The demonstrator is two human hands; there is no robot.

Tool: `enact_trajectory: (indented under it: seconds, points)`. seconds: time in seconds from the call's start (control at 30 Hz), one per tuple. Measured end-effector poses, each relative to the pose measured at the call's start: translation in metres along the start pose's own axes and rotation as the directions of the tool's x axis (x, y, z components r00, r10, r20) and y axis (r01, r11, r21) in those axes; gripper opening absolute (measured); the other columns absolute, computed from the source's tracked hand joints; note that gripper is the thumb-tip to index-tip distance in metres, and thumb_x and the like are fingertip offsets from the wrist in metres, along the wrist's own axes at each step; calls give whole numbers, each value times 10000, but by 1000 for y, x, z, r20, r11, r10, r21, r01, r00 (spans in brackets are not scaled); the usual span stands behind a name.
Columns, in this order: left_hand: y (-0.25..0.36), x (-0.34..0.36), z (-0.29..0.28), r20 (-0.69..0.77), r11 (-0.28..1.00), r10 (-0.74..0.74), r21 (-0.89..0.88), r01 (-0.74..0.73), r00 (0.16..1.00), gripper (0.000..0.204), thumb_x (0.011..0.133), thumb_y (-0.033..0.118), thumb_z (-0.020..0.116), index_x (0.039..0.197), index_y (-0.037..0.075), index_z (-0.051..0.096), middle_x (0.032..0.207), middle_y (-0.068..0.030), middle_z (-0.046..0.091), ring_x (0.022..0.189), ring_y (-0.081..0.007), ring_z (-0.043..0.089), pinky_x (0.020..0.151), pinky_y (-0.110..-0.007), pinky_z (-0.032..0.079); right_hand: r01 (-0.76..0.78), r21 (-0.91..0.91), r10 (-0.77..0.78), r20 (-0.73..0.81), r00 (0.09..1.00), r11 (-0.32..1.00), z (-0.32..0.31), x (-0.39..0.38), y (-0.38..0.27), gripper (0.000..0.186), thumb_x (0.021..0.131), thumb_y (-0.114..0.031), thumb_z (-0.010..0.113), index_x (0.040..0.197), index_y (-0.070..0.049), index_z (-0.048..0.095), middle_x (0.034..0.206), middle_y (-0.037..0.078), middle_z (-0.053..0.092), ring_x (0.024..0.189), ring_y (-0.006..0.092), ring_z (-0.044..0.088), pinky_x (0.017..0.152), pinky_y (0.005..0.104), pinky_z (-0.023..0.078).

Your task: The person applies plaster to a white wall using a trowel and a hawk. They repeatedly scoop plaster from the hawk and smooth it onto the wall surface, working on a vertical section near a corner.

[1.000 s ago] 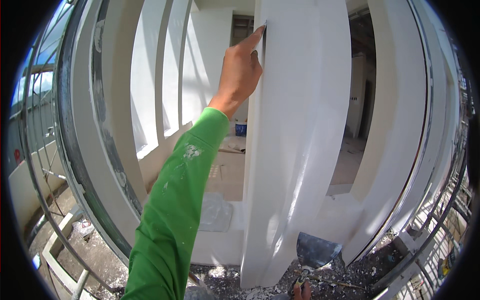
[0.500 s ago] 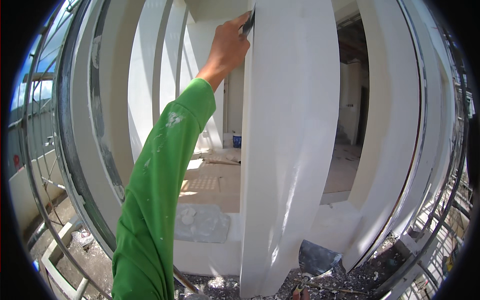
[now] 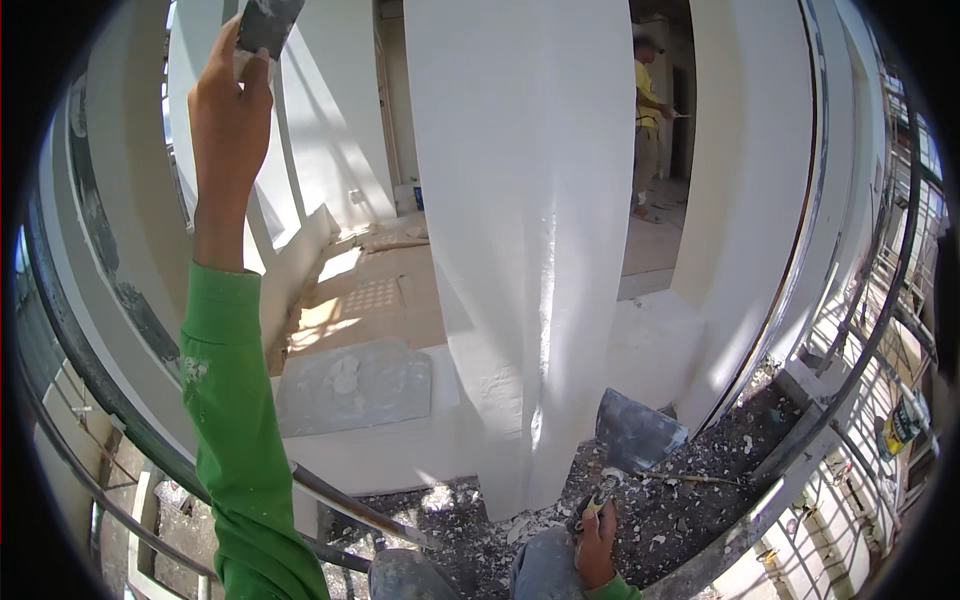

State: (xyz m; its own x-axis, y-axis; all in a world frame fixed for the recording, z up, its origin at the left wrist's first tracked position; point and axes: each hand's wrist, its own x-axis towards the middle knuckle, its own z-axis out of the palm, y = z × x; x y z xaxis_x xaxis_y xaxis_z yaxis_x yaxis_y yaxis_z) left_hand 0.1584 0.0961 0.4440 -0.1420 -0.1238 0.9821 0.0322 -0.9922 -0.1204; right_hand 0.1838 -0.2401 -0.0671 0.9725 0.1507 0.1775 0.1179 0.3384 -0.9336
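Low by the knees (image 3: 543,565), the right hand (image 3: 597,548) grips a wide scraper (image 3: 638,432), its blade near the pillar's (image 3: 510,250) foot. The left hand (image 3: 230,125), raised, pinches a small blade (image 3: 268,26). Left of the pillar, a grey board (image 3: 392,390) lies on a ledge (image 3: 370,450); farther inside stands a person (image 3: 647,105).

From the person's head, I see the wide fisheye view face forward and steeply down, over the hands (image 3: 230,112) and knees (image 3: 408,577), close to the white pillar (image 3: 500,200).
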Motion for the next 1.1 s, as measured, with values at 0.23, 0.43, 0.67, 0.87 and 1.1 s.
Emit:
enact_trajectory:
  seconds: [0.23,0.43,0.67,0.87,1.1]
  points:
    - [81,-300,-167,861,914,-272,370,164,-430,387,832,34,555,1210,19,473,938,-246,634,935,-436,588,816,-490,465,-43,271,30,50,998,962,-1,-2,-5,314,985,-209,481,1251,-49,436,1052,16,524,913,103,501,805,272,441]
    - [97,-340,-175,945,810,-194,305,501,-262,344,863,16,547,1175,22,400,926,-271,610,895,-445,578,735,-494,451,-25,104,31,-61,998,994,-14,-4,12,345,973,-238,500,1245,-41,421,989,47,541,830,133,533,712,312,474]
    - [133,-330,-191,923,684,-372,346,642,-100,245,904,69,591,1127,10,509,942,-194,605,777,-347,625,655,-407,491,159,70,-160,15,987,985,20,-21,11,428,948,-337,524,1207,-18,407,920,62,496,764,142,483,672,309,447]
    - [159,-358,-204,960,-517,-276,-100,850,-55,195,904,205,645,953,17,633,1172,-192,501,1106,-337,559,858,-421,497,166,4,-139,568,811,986,51,-34,-10,472,866,-273,648,1180,12,439,862,93,547,746,209,526,702,330,421]
    - [166,-391,-242,963,-203,-260,17,979,-70,260,914,283,618,881,28,649,1419,-203,350,1257,-315,421,1027,-440,337,230,-235,93,862,497,944,115,-32,-18,545,861,-271,646,1319,-87,413,1006,180,622,716,403,613,615,467,479]
